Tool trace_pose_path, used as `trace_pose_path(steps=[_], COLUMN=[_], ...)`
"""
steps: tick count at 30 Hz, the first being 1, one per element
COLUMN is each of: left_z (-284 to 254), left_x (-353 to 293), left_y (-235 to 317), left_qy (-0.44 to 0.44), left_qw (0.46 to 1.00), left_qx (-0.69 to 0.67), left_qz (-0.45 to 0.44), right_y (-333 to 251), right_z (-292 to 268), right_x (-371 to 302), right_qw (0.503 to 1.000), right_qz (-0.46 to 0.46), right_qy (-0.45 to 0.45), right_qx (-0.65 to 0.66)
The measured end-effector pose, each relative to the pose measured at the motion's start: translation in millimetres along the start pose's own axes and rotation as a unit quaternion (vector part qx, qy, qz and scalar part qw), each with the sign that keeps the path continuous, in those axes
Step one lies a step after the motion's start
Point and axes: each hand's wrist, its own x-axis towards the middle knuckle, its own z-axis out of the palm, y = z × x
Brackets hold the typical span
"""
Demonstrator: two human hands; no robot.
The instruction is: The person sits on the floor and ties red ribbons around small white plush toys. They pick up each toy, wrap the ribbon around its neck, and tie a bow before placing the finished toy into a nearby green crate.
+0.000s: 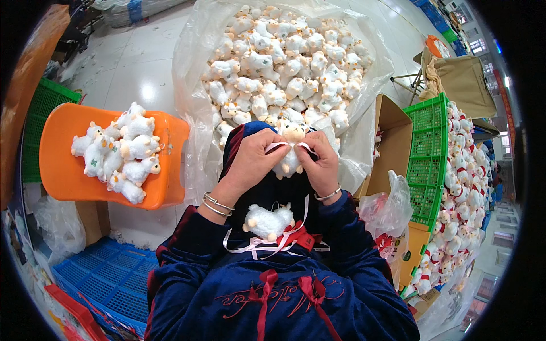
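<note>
A small white plush sheep [286, 162] with a cream face is upright between my hands, above my lap. My left hand [257, 157] pinches one end of a pale pink ribbon [277, 146] at the sheep's neck. On the other side, my right hand [319, 162] has the ribbon's other end between thumb and fingers. Another plush sheep [267, 220] lies on my lap. Beside it are several loose pale ribbons [259, 248] and a red fabric piece [301, 235].
An orange stool [62, 153] on the left bears several plush sheep. Ahead, a clear plastic sheet [190, 85] holds a big heap of them. To the right stand a cardboard box [392, 133] and a green crate [425, 165] near white-and-red plush toys [455, 199]. A blue crate [108, 278] sits lower left.
</note>
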Motion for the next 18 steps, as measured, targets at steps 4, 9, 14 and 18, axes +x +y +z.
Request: trace_pose_path(steps=[4,9,14,18], left_z=[4,7,7,7], left_x=[3,9,16,19], left_y=[-2,-3,-2,-6], left_qy=[0.004,-0.009,-0.013,-0.042], left_qw=[1.000,0.999,0.999,0.996], left_qx=[-0.025,-0.048,-0.046,-0.074], left_qz=[-0.007,-0.007,-0.018,-0.026], right_y=[4,7,-1,6], right_z=[-4,-9,-14,-14], right_x=[2,9,17,28], right_qw=[0.999,0.997,0.991,0.988], right_qz=[0.032,0.017,0.048,0.027], right_qy=[-0.020,-0.055,-0.117,-0.117], right_qx=[0.032,0.055,0.034,0.095])
